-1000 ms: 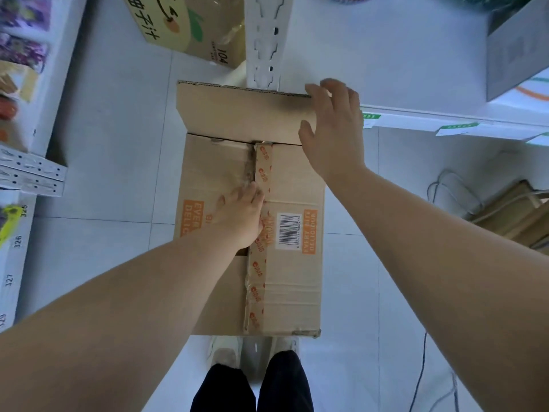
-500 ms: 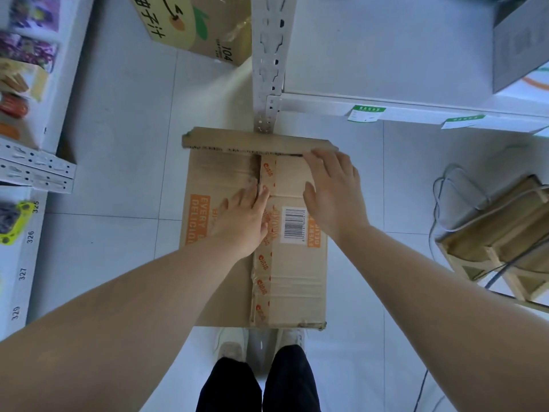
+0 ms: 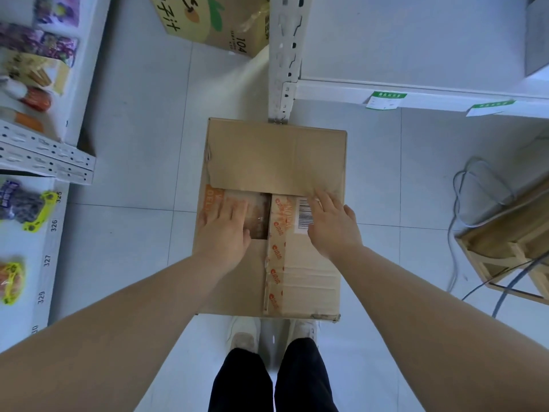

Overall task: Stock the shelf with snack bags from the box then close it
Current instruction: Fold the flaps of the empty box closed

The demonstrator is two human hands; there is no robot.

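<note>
A brown cardboard box [image 3: 306, 281] sits on the tiled floor in front of my feet. Its far flap [image 3: 276, 157] lies folded down flat over the top. My left hand [image 3: 227, 230] rests flat, fingers straight, on the left inner flap near the orange print. My right hand [image 3: 331, 223] presses with straight fingers on the right flap by the barcode label, its fingertips at the edge of the far flap. A narrow gap shows between the inner flaps. Snack bags [image 3: 20, 203] lie on the white shelf [image 3: 50, 242] at the left.
A white shelf upright [image 3: 283, 55] stands just behind the box, with a low white shelf [image 3: 416, 93] carrying green price tags to its right. A yellow juice carton [image 3: 214, 22] stands at the back. A wooden crate [image 3: 505, 242] and loose cables lie on the right.
The far flap has come down from upright to flat over the box top. My right hand went with it and now rests near the barcode. My left hand slid slightly left.
</note>
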